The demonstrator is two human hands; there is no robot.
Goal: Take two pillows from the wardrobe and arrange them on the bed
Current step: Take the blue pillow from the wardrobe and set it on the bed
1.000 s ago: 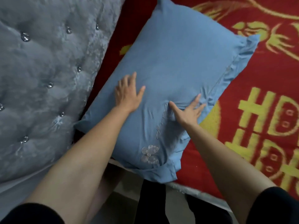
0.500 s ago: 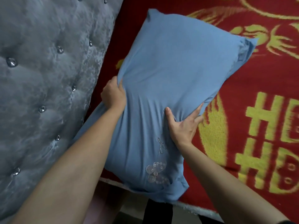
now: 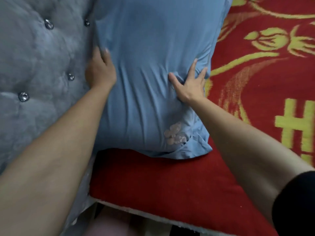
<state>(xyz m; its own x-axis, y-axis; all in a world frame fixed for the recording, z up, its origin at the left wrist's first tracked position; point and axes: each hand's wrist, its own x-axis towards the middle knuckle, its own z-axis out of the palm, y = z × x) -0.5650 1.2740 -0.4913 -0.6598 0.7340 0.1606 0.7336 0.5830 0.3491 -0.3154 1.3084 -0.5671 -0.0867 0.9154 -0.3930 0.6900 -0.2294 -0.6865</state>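
Red bed cover [image 3: 170, 181] with yellow motifs, grey tufted headboard [image 3: 37, 65] with crystal buttons alongside. Blue pillow [image 3: 153, 65] lies on the cover, its edge touching the headboard. Left hand [image 3: 100, 72] at the pillow's headboard edge, right hand [image 3: 189, 86] splayed flat on it, hands apart.

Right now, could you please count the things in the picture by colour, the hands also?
Blue: 1, the pillow
Grey: 1, the headboard
Red with yellow: 1, the blanket
Bare hands: 2, left hand and right hand, both on the pillow
Total: 5
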